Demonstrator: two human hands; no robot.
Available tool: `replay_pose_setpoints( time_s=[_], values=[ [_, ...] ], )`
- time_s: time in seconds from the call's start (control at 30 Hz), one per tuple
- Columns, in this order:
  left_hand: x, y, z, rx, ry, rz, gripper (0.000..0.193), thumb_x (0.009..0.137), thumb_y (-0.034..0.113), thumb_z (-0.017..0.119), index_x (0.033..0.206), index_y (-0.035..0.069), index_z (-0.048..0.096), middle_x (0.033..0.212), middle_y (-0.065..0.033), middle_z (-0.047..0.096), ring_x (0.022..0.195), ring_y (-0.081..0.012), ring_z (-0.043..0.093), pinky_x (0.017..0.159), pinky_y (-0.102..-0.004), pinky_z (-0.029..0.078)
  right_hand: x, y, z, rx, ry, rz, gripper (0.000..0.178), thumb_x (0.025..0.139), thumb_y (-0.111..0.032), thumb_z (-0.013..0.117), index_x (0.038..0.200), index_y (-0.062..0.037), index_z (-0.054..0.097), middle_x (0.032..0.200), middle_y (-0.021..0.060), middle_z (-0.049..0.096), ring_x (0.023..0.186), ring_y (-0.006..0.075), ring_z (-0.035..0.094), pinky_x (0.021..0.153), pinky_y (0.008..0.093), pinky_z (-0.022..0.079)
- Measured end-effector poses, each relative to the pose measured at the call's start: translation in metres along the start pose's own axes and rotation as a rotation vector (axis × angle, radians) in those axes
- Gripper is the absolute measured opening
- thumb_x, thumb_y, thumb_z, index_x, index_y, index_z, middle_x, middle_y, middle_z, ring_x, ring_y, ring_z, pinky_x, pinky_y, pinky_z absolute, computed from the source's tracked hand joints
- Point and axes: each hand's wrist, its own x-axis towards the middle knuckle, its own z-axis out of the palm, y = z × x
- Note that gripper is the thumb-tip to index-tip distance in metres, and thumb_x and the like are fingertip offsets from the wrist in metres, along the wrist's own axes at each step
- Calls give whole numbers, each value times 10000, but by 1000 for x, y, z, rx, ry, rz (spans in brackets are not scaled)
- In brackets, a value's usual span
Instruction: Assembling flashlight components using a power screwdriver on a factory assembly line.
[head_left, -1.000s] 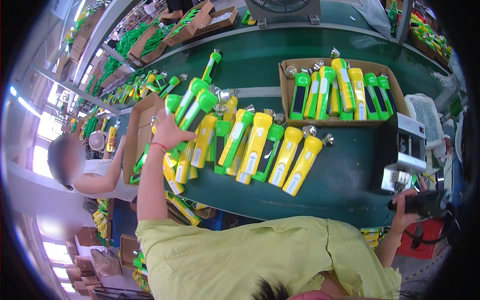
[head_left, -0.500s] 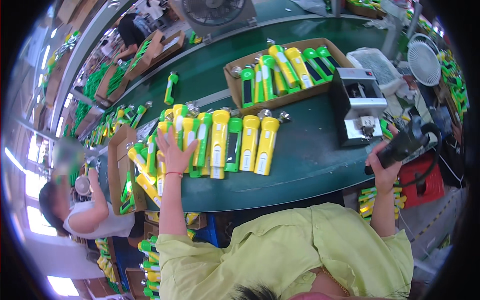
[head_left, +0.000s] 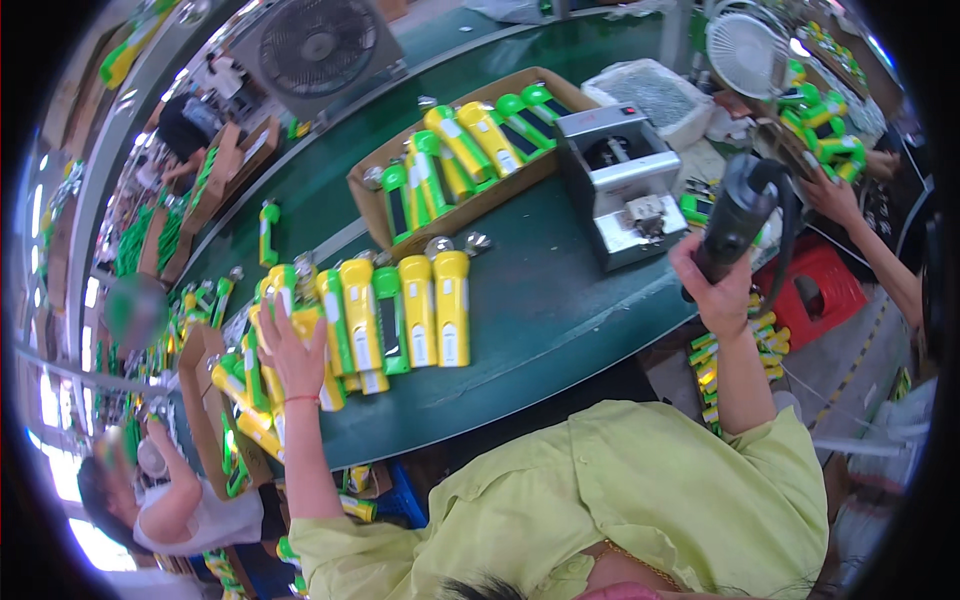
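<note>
My left hand (head_left: 292, 352), fingers spread, lies on a row of yellow and green flashlights (head_left: 417, 312) on the green worktable (head_left: 540, 330). The flashlights stand side by side, some stacked over others, and silvery round pieces show at their far ends. My right hand (head_left: 722, 290) is wrapped round a black corded hand tool (head_left: 738, 218), held up past the table's right part. Its working end cannot be made out. Just left of that tool stands a black and silver bench device (head_left: 622, 185).
Behind the row sits a cardboard box (head_left: 372, 212) of flashlights. Another carton (head_left: 205, 400) stands at the left edge. A fan (head_left: 318, 45) is at the back, a white one (head_left: 745, 52) at the right. Co-workers are at left and right, one arm (head_left: 880, 255) near a red stool (head_left: 815, 285).
The view has turned, so the table's contents sit further left. My right hand has lifted the black tool slightly. My left hand stays on the flashlights. A co-worker's arm shows at right.
</note>
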Motion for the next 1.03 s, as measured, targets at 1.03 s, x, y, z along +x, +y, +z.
replay_pose_setpoints(
  time_s=[1.03],
  values=[
    [-79,278,61,-340,-378,857,574,776,336,654,1239,42,485,989,-114,553,862,-273,544,725,-387,421,90,28,34,192,47,-196,673,749,-75,676,1328,-77,335,933,9,578,779,95,535,702,243,461]
  ],
)
